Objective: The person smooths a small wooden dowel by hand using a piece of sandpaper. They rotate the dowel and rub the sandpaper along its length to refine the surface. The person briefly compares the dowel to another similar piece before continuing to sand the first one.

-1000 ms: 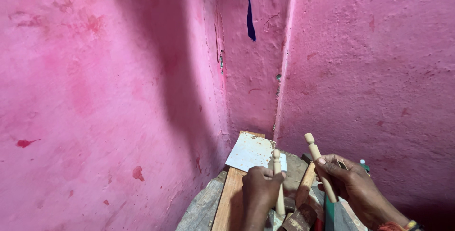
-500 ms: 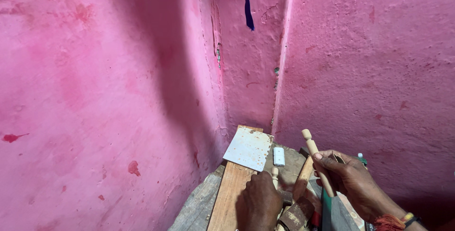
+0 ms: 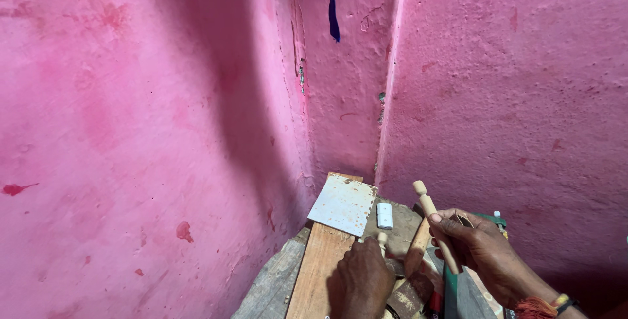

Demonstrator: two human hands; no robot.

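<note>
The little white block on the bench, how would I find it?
Go to the corner where the pink walls meet, down to the wooden bench. A pale square plate lies there; the white block sits just to its right, beyond the hands. It is the only small white rectangle there.

My right hand [image 3: 481, 250] grips a turned wooden spindle [image 3: 433, 223], its knobbed end tilted up toward the pink wall [image 3: 163, 109]. My left hand [image 3: 360, 283] rests fisted on the wooden plank [image 3: 317, 266], near a pale square tile [image 3: 343, 204].
</note>
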